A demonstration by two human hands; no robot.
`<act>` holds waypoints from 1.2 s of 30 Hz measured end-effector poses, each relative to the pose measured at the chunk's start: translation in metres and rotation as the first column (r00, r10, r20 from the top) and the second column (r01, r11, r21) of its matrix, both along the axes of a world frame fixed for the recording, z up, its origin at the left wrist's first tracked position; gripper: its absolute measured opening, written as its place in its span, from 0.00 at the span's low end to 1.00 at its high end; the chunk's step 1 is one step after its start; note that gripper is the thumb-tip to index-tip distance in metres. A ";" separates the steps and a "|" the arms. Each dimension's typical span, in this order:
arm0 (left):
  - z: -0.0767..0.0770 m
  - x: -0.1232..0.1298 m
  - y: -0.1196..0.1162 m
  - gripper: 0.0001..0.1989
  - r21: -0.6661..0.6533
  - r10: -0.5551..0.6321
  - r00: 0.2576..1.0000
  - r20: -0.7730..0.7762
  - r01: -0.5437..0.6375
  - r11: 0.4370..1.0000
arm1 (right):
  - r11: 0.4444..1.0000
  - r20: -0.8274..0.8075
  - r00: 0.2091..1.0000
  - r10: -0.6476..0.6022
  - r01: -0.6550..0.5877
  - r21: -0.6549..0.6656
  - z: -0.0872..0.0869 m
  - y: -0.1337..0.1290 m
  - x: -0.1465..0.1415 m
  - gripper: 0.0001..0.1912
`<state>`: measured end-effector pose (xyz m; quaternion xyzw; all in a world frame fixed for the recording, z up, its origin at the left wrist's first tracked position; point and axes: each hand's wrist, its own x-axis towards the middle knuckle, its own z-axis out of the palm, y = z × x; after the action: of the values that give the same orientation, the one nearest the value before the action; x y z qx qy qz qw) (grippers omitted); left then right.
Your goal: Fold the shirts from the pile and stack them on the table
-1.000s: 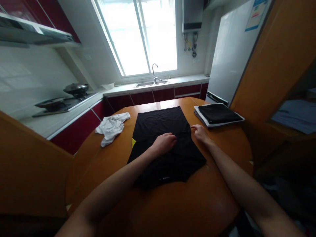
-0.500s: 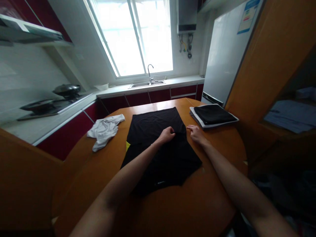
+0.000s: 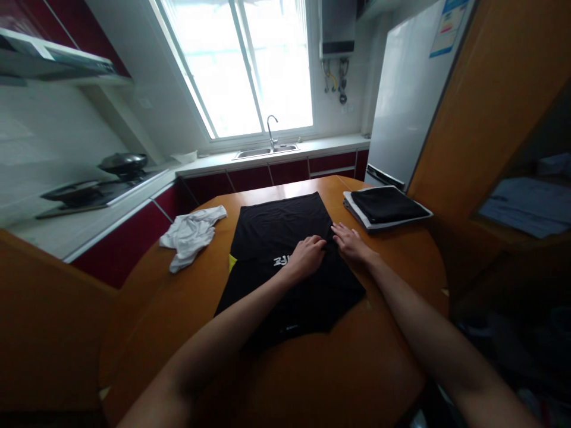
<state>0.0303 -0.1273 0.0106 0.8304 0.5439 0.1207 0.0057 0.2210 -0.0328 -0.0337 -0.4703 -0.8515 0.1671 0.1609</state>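
Note:
A black T-shirt [image 3: 285,223] lies spread on the round wooden table [image 3: 330,380], with white lettering in its middle and a yellow patch at its left edge. My left hand [image 3: 308,255] rests on the shirt right of the lettering, covering part of it, its bent fingers closed on the cloth near the right edge. Just beside it, my right hand [image 3: 350,241] reaches to that edge with its fingers stretched out and apart, the tips touching the fabric.
A crumpled white garment [image 3: 190,235] lies at the table's left. Folded clothes [image 3: 388,205], black on top, are stacked at the back right. Beyond the table are a sink [image 3: 265,151], a stove [image 3: 96,193] with pans and a fridge [image 3: 404,101].
My left hand has moved slightly right and down, and white lettering now shows on the shirt. My right hand has shifted left onto the shirt's edge.

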 end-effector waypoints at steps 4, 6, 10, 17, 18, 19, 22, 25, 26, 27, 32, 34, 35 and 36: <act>-0.013 0.002 -0.017 0.28 -0.142 -0.119 0.991 -0.058 0.109 0.984 | 0.997 0.083 0.996 0.038 -0.033 -0.067 -0.001 -0.002 0.001 0.29; -0.013 0.005 -0.026 0.29 -0.124 -0.122 0.992 -0.046 0.115 0.986 | 0.997 0.074 0.997 0.033 -0.027 -0.074 -0.001 -0.003 0.001 0.29; -0.008 0.021 -0.050 0.29 -0.100 -0.279 0.960 0.018 0.279 0.955 | 0.998 0.047 0.999 0.016 -0.013 -0.066 -0.002 -0.002 0.002 0.28; -0.012 0.049 -0.085 0.37 -0.193 -0.432 0.902 0.003 0.424 0.885 | 0.998 0.082 0.997 0.014 -0.009 -0.059 -0.002 -0.002 0.002 0.28; -0.012 0.051 -0.089 0.38 -0.187 -0.425 0.905 0.008 0.419 0.889 | 0.998 0.082 0.996 0.018 -0.014 -0.059 -0.002 -0.003 0.002 0.28; -0.012 0.053 -0.092 0.38 -0.188 -0.423 0.906 0.012 0.418 0.889 | 0.998 0.082 0.996 0.024 -0.019 -0.059 -0.002 -0.003 0.003 0.28; -0.010 0.057 -0.102 0.40 -0.200 -0.433 0.902 0.008 0.425 0.883 | 0.999 0.100 0.995 0.031 -0.027 -0.047 -0.005 -0.002 0.004 0.29; -0.011 0.059 -0.110 0.41 -0.186 -0.431 0.902 -0.005 0.422 0.887 | 0.999 0.126 0.992 0.030 -0.027 -0.023 -0.012 0.002 0.004 0.30; -0.011 0.060 -0.111 0.41 -0.182 -0.434 0.901 -0.009 0.425 0.887 | 0.999 0.132 0.991 0.030 -0.028 -0.015 -0.014 0.003 0.004 0.30; -0.011 0.060 -0.113 0.41 -0.178 -0.441 0.898 -0.011 0.432 0.884 | 1.000 0.137 0.990 0.030 -0.029 -0.009 -0.017 0.005 0.004 0.30; -0.004 0.061 -0.114 0.36 -0.155 -0.495 0.868 0.020 0.492 0.857 | 1.000 0.089 0.996 0.014 -0.015 0.009 -0.022 0.010 0.007 0.30; 0.006 0.059 -0.110 0.31 -0.128 -0.479 0.877 0.043 0.480 0.868 | 0.999 0.000 1.000 -0.020 0.020 0.027 -0.021 0.014 0.009 0.30; 0.012 0.056 -0.106 0.28 -0.112 -0.447 0.893 0.047 0.449 0.886 | 0.998 -0.049 0.998 -0.046 0.048 0.042 -0.019 0.016 0.011 0.30; 0.017 0.051 -0.101 0.26 -0.098 -0.400 0.916 0.042 0.402 0.911 | 0.995 -0.092 0.993 -0.073 0.079 0.059 -0.017 0.018 0.013 0.30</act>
<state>0.0811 -0.2287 0.0280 0.9215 0.3676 0.0972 0.0795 0.2338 -0.0150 -0.0512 -0.4892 -0.8296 0.1550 0.2199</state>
